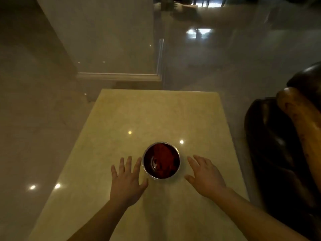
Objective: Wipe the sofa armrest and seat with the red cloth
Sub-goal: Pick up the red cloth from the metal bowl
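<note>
Hands flanking a steel bowl on a glossy stone table.

Wide bare table [156, 110] ahead and to both sides. Red cloth [164, 158] bunched inside round metal bowl [178, 168]. Left hand [127, 180] and right hand [206, 176] spread flat, each grip open, empty. Dark leather sofa armrest [298, 122] beyond right edge.

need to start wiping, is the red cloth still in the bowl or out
In. The red cloth lies bunched inside the metal bowl on the table; both hands are open beside it, holding nothing.
</note>
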